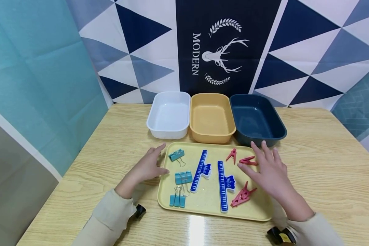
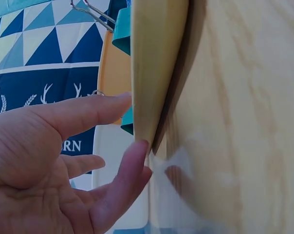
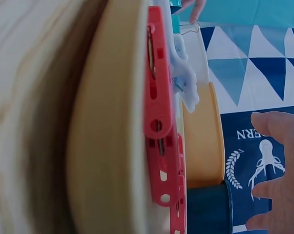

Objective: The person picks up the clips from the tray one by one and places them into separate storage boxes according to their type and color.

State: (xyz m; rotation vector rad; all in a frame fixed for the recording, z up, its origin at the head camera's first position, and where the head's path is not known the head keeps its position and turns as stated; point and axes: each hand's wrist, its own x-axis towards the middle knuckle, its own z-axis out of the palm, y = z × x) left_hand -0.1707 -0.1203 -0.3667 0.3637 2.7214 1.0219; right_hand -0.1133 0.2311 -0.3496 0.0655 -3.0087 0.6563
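A pale yellow tray lies on the table with clips spread over it. My left hand is at the tray's left edge, thumb and fingers apart, holding nothing; in the left wrist view its fingertips come right up to the rim. Over the tray's right side my right hand spreads its fingers, also holding nothing. Several teal binder clips lie on the left. Two blue ruler clips, one nearer the middle and one farther right, lie between them and several red clothespins, which lie near my right hand.
Behind the tray stand three bins side by side: a white bin, a yellow-orange bin and a dark blue bin. A patterned cloth hangs behind the wooden table. Black wrist straps show near both sleeves.
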